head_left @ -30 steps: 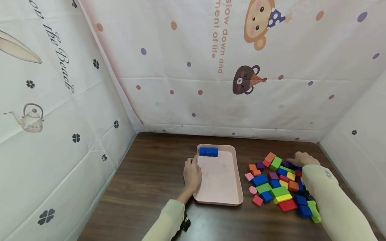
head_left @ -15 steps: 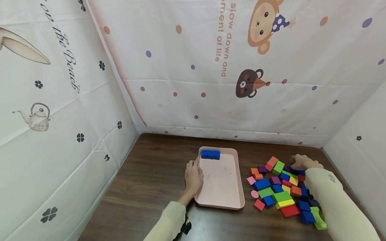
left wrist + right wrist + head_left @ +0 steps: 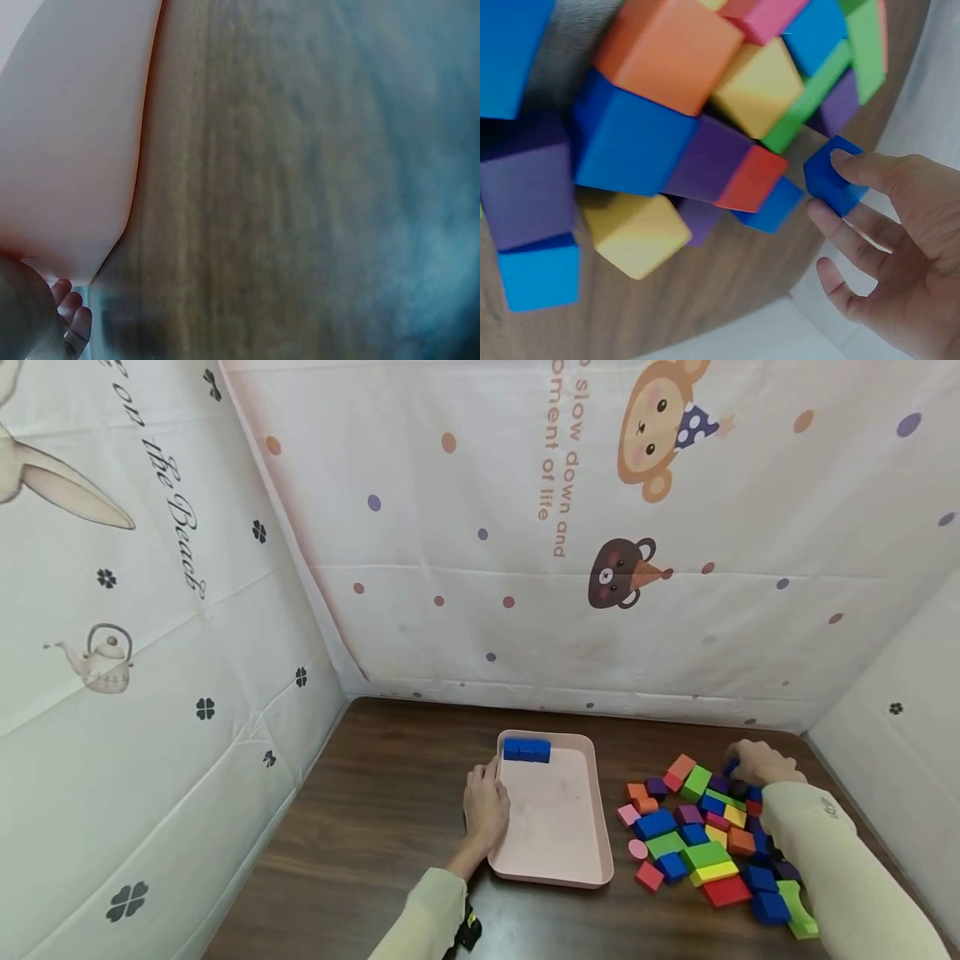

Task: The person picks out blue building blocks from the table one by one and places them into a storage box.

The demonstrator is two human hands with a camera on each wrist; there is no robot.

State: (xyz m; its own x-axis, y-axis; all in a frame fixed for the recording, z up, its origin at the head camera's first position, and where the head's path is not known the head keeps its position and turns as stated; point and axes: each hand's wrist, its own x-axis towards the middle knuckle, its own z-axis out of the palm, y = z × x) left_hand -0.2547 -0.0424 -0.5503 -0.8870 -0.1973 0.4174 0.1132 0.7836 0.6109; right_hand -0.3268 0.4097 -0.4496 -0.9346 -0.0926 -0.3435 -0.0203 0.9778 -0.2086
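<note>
My right hand [image 3: 761, 764] is at the far right end of a pile of coloured blocks. Between thumb and fingers it pinches a small blue block [image 3: 832, 176], close beside the pile in the right wrist view. My left hand [image 3: 486, 803] holds the left side of a shallow pink tray [image 3: 555, 827], its thumb over the rim. In the left wrist view, a few of its fingertips [image 3: 78, 319] show past the tray's wall. Blue blocks [image 3: 527, 750] stand in a row in the tray's far left corner.
The pile spreads right of the tray: an orange block [image 3: 671, 56], a yellow block [image 3: 634, 232], a green arch [image 3: 798, 912] and several others. My right sleeve [image 3: 847, 852] covers its right edge. Printed cloth walls [image 3: 465, 627] enclose the brown table [image 3: 360, 802].
My right hand has drawn a blue block out from the pile's far edge, where it reached before. The left hand stays at the tray. The head view has shifted slightly.
</note>
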